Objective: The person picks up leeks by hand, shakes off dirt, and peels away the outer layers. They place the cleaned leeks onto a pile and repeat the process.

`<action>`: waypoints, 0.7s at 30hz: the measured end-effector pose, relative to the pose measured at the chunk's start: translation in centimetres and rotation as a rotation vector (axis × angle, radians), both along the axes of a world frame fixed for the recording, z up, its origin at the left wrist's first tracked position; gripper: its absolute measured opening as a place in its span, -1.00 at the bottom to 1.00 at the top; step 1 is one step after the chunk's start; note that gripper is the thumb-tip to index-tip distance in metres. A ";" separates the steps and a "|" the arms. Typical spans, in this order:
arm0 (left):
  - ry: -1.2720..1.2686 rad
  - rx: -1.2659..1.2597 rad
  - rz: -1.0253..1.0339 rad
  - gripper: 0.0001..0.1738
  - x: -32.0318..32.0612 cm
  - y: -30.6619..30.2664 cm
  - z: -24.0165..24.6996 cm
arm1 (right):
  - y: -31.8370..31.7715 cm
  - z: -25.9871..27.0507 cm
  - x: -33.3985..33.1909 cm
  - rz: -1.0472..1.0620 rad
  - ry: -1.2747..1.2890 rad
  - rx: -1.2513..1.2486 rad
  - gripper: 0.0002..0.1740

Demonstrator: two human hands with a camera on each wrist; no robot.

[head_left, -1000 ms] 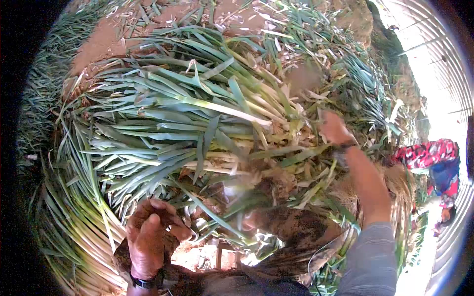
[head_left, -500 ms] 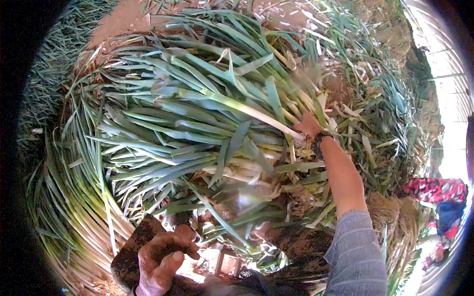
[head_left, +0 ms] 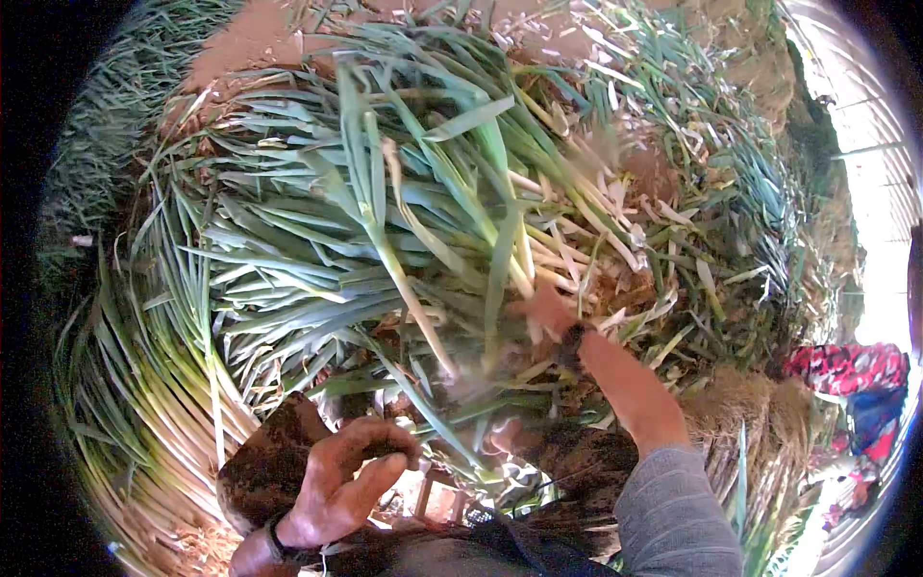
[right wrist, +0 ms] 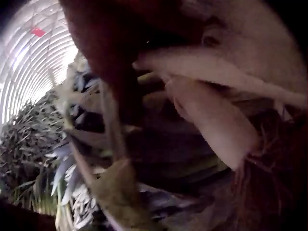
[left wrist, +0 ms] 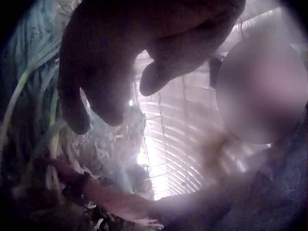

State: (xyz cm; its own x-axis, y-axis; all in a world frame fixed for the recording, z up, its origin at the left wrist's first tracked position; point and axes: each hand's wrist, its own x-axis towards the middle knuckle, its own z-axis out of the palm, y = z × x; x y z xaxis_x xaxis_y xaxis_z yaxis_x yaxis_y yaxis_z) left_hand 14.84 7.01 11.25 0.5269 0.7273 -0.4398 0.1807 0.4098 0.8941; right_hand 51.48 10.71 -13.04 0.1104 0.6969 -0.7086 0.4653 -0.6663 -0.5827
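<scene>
Long green onions lie in a large heap [head_left: 288, 221] across the middle of the head view, leaves to the left and pale stems to the right. My right hand [head_left: 550, 313] grips green onions [head_left: 520, 274] by their pale lower stems at the heap's near right side. The right wrist view has a thick white stem [right wrist: 211, 120] with dark roots close by that hand. Left of it, a single green onion [head_left: 404, 284] slants over the heap, stem end toward me. Over my knee, my left hand [head_left: 351, 471] is loosely curled with nothing in it.
A neat row of green onions [head_left: 168, 385] lies at the left. Loose leaves and trimmings [head_left: 707, 240] litter the right side. Bare soil [head_left: 260, 43] shows at the back. A person in red patterned clothing [head_left: 846, 370] is at the far right, beside the bright greenhouse wall [head_left: 875, 163].
My right hand has come left and nearer from the right side, taking hold of green onions and drawing them along. The single green onion has swung from lying sideways to slanting toward me. The left hand shifted right.
</scene>
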 end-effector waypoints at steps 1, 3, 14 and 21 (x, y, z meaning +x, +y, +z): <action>-0.002 0.018 0.014 -0.71 0.1 0.0 0.0 | -1.4 0.6 -1.7 0.014 -0.002 0.018 -0.23; -0.055 0.043 -0.075 -0.73 0.0 -0.1 -0.2 | -3.5 7.1 -6.9 -0.011 0.275 0.252 -0.33; -0.113 0.153 -0.131 -0.75 0.7 -2.9 -3.6 | -11.3 11.2 -10.0 -0.112 0.321 0.455 -0.52; -0.057 0.874 0.269 -0.49 3.2 -1.9 -6.9 | -16.6 19.6 -15.4 -0.116 0.270 0.573 -0.72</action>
State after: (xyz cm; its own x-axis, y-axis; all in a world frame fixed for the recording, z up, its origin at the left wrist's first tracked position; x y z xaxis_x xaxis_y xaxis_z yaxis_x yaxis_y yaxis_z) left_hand 18.00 5.15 4.31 0.2957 0.8904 0.3461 0.1233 -0.3949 0.9104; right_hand 36.12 -5.86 6.59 0.0778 0.9674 -0.2412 0.1959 -0.2520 -0.9477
